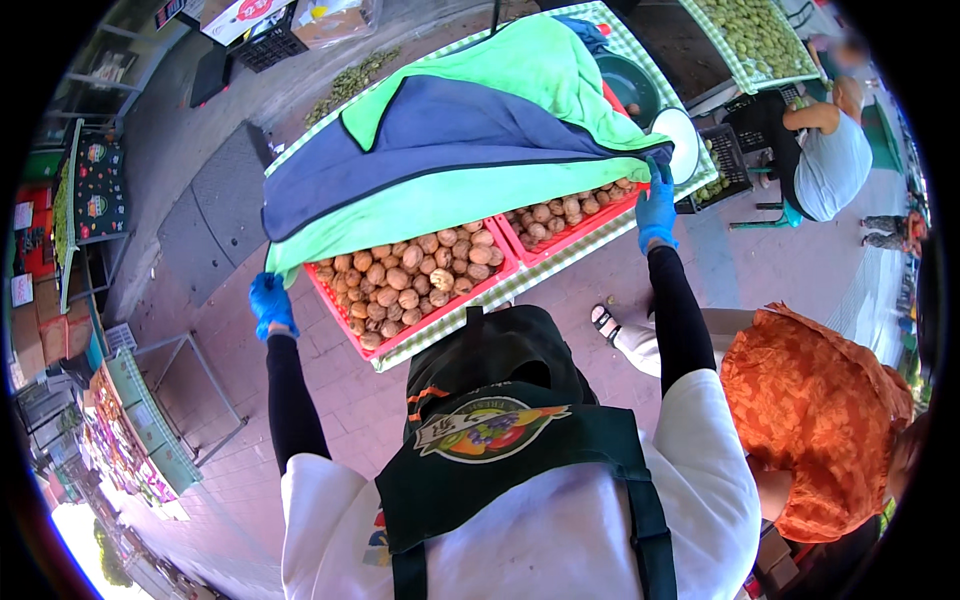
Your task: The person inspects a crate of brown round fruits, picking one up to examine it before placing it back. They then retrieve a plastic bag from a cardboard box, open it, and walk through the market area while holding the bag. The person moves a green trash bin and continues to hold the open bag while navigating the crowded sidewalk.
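A large green and dark blue cloth (480, 150) is spread over the stall table, covering the back of two red trays. My left hand (270, 303), in a blue glove, is closed on the cloth's near left corner. My right hand (656, 210), gloved the same way, grips the near right corner. Between my hands, walnuts (405, 283) show in the left red tray (507, 250), and more walnuts (565, 212) lie in the right one. What is under the rest of the cloth is hidden.
The table has a green checked tablecloth (590, 250). A dark green basin (630, 85) and a white round lid or plate (677, 140) sit at its right end. A person in orange (810, 420) stands close on my right. Another person (835, 150) sits beyond, near a black crate (725, 165).
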A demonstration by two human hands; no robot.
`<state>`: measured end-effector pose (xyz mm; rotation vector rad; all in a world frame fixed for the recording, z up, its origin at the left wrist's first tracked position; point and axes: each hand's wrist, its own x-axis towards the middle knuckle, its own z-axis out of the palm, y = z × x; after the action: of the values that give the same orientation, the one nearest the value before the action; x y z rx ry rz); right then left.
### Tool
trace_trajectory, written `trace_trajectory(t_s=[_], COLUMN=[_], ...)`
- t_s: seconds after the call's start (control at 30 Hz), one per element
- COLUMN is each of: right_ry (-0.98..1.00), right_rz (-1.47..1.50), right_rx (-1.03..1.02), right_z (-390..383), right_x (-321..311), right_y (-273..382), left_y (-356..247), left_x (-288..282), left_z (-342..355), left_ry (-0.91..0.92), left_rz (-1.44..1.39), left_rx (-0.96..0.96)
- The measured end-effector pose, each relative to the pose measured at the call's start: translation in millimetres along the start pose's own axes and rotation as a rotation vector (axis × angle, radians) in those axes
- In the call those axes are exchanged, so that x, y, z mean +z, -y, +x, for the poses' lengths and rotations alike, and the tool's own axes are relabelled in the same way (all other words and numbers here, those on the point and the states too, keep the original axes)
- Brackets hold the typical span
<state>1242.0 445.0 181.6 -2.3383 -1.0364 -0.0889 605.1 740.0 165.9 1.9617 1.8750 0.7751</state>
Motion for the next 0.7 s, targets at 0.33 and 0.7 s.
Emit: trace_trajectory(t_s=[0.33, 0.7], right_ry=[0.400, 0.461], right_rz=[-0.296, -0.239], right_rx=[-0.068, -0.101], right_z=[42.7, 81.3], right_x=[26.1, 6.7], right_y=[-65.7, -38.9], left_y=[-30.2, -23.3], left_x=[-0.3, 9.0], left_z=[-17.3, -122.6], left_ry=[0.193, 0.112], left_rz=[-0.092, -0.213], left_rx=[-0.303, -0.395])
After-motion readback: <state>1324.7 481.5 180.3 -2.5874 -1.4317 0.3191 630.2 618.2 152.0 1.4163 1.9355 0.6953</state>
